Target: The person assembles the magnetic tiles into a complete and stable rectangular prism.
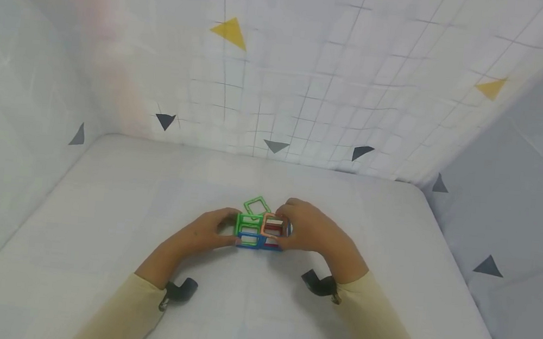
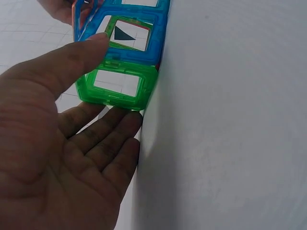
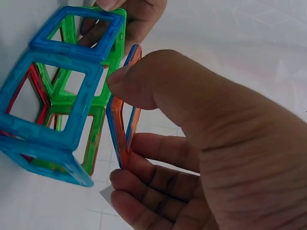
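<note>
A block-shaped frame of magnetic square tiles (image 1: 249, 234) stands on the white table, blue along the front, green at the left end, red (image 3: 44, 112) inside. My left hand (image 1: 204, 232) grips its left end. In the left wrist view the thumb lies over a blue tile (image 2: 154, 48), with the fingers at the green end (image 2: 120, 99). Between thumb and fingers my right hand (image 1: 312, 229) pinches an orange square tile (image 3: 123, 151) with a blue layer along one face. This piece is tilted, close beside the frame's open top in the right wrist view.
Just behind the frame lies a loose green square tile (image 1: 251, 201). White sheeting with grid lines and coloured triangles (image 1: 275, 146) rises at the table's back edge, and grey-white walls flank both sides. Black wrist mounts (image 1: 181, 291) stick out near both sleeves.
</note>
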A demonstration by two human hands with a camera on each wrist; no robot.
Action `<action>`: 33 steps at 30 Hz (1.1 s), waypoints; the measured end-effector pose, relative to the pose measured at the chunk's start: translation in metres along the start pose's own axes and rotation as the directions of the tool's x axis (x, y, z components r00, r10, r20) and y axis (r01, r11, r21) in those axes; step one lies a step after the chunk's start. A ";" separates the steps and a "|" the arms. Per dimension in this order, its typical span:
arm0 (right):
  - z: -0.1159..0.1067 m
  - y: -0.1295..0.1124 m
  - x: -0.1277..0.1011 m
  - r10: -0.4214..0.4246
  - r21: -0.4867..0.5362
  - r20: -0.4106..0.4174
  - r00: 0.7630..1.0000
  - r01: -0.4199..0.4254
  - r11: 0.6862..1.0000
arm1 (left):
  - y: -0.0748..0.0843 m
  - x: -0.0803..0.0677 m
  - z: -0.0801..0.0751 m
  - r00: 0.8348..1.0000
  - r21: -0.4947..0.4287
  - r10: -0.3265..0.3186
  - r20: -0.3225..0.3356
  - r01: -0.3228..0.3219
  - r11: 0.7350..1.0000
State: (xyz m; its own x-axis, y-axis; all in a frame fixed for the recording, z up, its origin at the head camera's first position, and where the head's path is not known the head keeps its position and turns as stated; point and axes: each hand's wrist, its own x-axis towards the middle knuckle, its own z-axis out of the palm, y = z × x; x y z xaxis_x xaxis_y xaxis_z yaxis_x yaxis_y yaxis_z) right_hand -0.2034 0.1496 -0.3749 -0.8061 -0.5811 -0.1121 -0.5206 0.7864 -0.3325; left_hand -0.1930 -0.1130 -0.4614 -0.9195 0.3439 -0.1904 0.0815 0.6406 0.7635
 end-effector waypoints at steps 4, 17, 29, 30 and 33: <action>0.002 -0.004 0.009 -0.023 -0.010 0.005 1.000 0.023 1.000 | -0.001 0.001 0.000 1.000 0.006 0.007 0.005 -0.007 1.000; 0.005 -0.018 0.029 -0.069 -0.049 0.049 0.996 0.071 0.996 | -0.002 0.000 -0.002 1.000 0.004 0.023 0.005 -0.023 1.000; 0.012 -0.020 0.038 -0.084 -0.098 0.053 0.995 0.089 0.991 | -0.001 -0.001 -0.001 1.000 -0.012 0.026 0.007 -0.026 1.000; 0.012 -0.020 0.038 -0.080 -0.093 0.053 0.995 0.085 0.992 | -0.001 -0.001 -0.002 0.999 -0.016 0.031 0.005 -0.031 0.999; 0.012 -0.022 0.038 -0.086 -0.085 0.055 0.995 0.091 0.992 | 0.000 -0.002 -0.002 0.999 -0.020 0.034 0.005 -0.034 0.999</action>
State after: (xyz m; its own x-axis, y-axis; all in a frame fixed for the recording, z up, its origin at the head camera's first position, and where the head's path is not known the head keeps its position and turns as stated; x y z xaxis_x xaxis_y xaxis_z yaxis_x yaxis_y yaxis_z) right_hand -0.2194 0.1081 -0.3832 -0.7416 -0.6572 -0.1342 -0.6135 0.7455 -0.2606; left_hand -0.1921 -0.1149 -0.4600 -0.9142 0.3691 -0.1672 0.1053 0.6147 0.7817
